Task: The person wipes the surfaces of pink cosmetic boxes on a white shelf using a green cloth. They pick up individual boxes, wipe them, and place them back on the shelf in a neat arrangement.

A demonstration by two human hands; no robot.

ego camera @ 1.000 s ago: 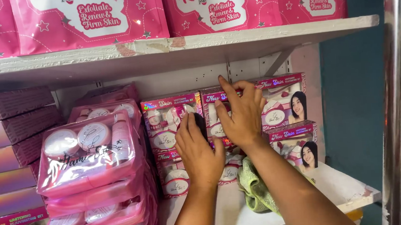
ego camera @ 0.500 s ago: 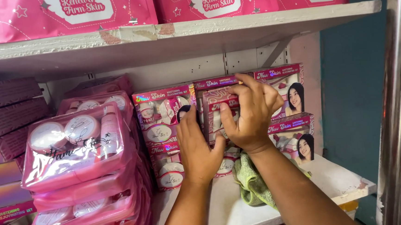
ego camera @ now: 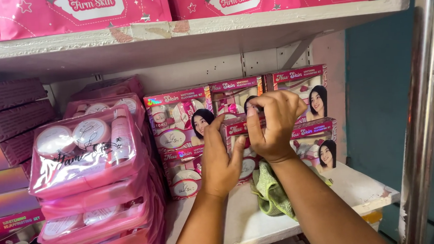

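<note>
Risk first: middle pink box [ego camera: 237, 128] is sitting in a tight row w/ other boxes stacked two high on white shelf [ego camera: 243, 226]. Right hand [ego camera: 272, 126] is curling over its top front edge, fingers wrapping down, gripping it. Left hand [ego camera: 222, 159] is pressing flat & open against box's left side/front, thumb up, not really clamping anything. If box is getting tugged or shoved at an angle, neighbours could be tipping: left boxes [ego camera: 180, 139] are touching it on one side, right boxes [ego camera: 309, 116] on the other, so any twist is prob dragging them along. Upper-tier boxes are looking easiest to topple fwd off shelf edge. Green cloth [ego camera: 271, 191] is lying bunched just under right wrist, near box bases; could be snagging or getting caught under a box. Right forearm is also crossing close to lower right box, so elbow/wrist could be bumping it.

Box look: pink cardboard, upright, window-type front w/ round jars & printed portrait, banner strip across top. Mostly hidden by both hands, so can't tell if dented. It's sitting mid-row, toward back of shelf, under upper shelf board [ego camera: 196, 33]. Clear-pink pouch stacks [ego camera: 86, 155] are standing well left, apart from hands.
</note>
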